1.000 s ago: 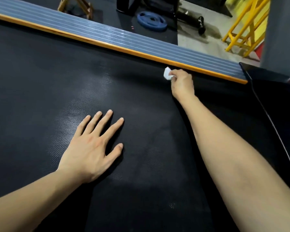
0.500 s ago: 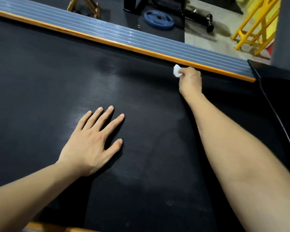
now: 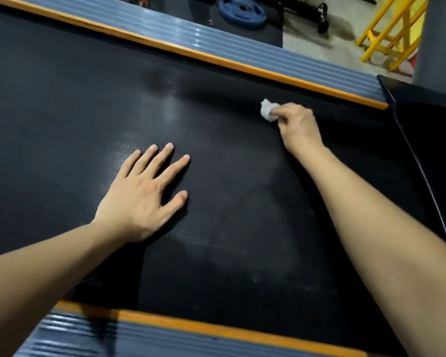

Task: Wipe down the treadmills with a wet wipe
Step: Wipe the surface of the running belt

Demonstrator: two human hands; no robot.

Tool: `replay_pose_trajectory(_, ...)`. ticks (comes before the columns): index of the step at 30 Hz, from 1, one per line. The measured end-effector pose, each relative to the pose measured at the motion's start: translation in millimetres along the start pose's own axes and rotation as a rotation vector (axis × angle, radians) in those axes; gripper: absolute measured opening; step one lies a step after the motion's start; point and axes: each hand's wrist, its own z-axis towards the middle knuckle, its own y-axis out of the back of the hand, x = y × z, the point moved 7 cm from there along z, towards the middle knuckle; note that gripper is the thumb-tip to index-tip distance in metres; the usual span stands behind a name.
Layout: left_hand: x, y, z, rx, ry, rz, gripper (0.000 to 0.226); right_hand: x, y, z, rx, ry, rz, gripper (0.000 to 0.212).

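The black textured treadmill belt (image 3: 62, 119) fills most of the view. My right hand (image 3: 298, 126) is closed around a small crumpled white wet wipe (image 3: 267, 110) and presses it on the belt, a little in from the far side rail. My left hand (image 3: 142, 197) lies flat on the belt with fingers spread, holding nothing. A faint damp sheen shows on the belt between and beyond my hands.
Grey ribbed side rails with orange trim run along the far edge (image 3: 242, 47) and the near edge (image 3: 191, 336). A black motor cover (image 3: 428, 140) sits at right. Beyond lie a blue weight plate (image 3: 241, 11), a black dumbbell (image 3: 321, 15) and yellow frames (image 3: 392, 34).
My right hand has drawn the wipe back from the far orange edge onto the belt. The view has tilted down, so the near rail now shows. My left hand stays flat.
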Motion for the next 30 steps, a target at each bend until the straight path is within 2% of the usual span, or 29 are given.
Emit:
replay_pose_trajectory(2, -0.2, -0.4, -0.3, -0.003, -0.002, -0.001, 0.070, -4.1, -4.7, -7.2, 0.014, -0.104, 0.027, 0.034)
replay_pose_trajectory(3, -0.1, -0.4, -0.3, -0.005, -0.002, 0.002, 0.070, 14.1, -8.3, -19.2, 0.033, -0.066, 0.062, 0.034)
replay_pose_trajectory(5, -0.2, -0.9, 0.7, -0.003, -0.003, 0.004, 0.070, 74.7, -3.9, -62.4, 0.067, 0.132, 0.242, 0.031)
replay_pose_trajectory(7, 1.1, -1.8, 0.9, -0.004, -0.003, 0.009, 0.069, 129.4, -2.6, -125.0, 0.231, 0.370, 0.375, 0.027)
replay_pose_trajectory(9, 2.4, -2.1, 1.1, -0.010, -0.014, 0.010, 0.066, 142.9, 1.5, -166.5, 0.311, 0.464, 0.338, 0.027)
replay_pose_trajectory(11, 3.5, -3.0, 1.3, -0.012, -0.018, 0.011, 0.063, 110.7, 4.0, -153.1, 0.229, 0.473, 0.082, 0.028)
replay_pose_trajectory(12, 3.9, -3.6, 1.5, -0.010, -0.018, 0.013, 0.063, 79.5, 3.9, -132.0, 0.209, 0.377, -0.023, 0.028)
replay_pose_trajectory(14, 3.8, -3.5, 1.3, -0.015, -0.013, 0.014, 0.063, 18.0, 12.6, -91.5, 0.178, 0.063, -0.174, 0.029)
replay_pose_trajectory(15, 2.9, -3.1, 1.5, -0.019, -0.014, 0.012, 0.062, -8.0, 20.6, -77.1, 0.115, -0.059, -0.236, 0.029)
replay_pose_trajectory(17, 2.7, -2.1, 1.8, -0.023, -0.015, 0.006, 0.062, -21.2, 31.5, -70.1, -0.006, -0.177, -0.205, 0.030)
replay_pose_trajectory(18, 2.5, -1.7, 2.0, -0.025, -0.015, 0.004, 0.063, -8.7, 27.2, -75.3, -0.001, -0.193, -0.135, 0.029)
replay_pose_trajectory(20, 2.6, -1.3, 1.4, -0.027, -0.011, 0.010, 0.063, 46.5, 14.0, -96.6, 0.084, -0.102, 0.001, 0.025)
replay_pose_trajectory(22, 3.0, -1.9, 1.0, -0.029, -0.014, 0.012, 0.062, 107.2, -4.2, -131.2, 0.221, 0.160, 0.044, 0.024)
replay_pose_trajectory(24, 3.3, -2.3, 0.9, -0.030, -0.022, 0.004, 0.062, 148.1, -4.5, -165.9, 0.261, 0.409, 0.157, 0.035)
replay_pose_trajectory(26, 3.3, -2.1, 0.4, -0.030, -0.018, 0.005, 0.063, 152.1, -1.2, -177.4, 0.312, 0.559, 0.215, 0.043)
replay_pose_trajectory(28, 3.2, -2.0, 0.5, -0.036, -0.014, 0.004, 0.063, 139.2, 5.5, -165.6, 0.301, 0.643, 0.151, 0.031)
replay_pose_trajectory(30, 2.5, -2.5, 1.1, -0.033, -0.017, -0.002, 0.063, 91.0, 7.6, -131.2, 0.207, 0.506, -0.096, 0.021)
